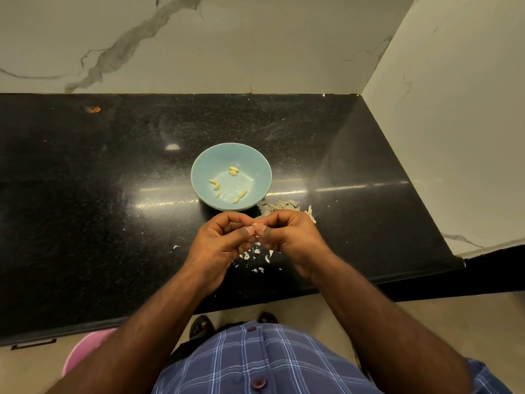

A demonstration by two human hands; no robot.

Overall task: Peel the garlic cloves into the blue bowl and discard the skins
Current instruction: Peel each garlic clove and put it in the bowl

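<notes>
A light blue bowl (199, 177) stands on the black counter and holds several peeled yellowish garlic cloves (233, 170). Just in front of the bowl, my left hand (220, 245) and my right hand (287, 240) meet fingertip to fingertip. Both pinch one small garlic clove (254, 224) between them, mostly hidden by the fingers. White skin flakes (257, 255) lie on the counter under my hands. A larger pile of skins (279, 207) sits to the right of the bowl.
The black granite counter (113, 194) ends at a marble wall behind and a marble side wall on the right. A pink bin (82, 354) stands on the floor at lower left. An orange speck (96, 110) lies far left on the counter.
</notes>
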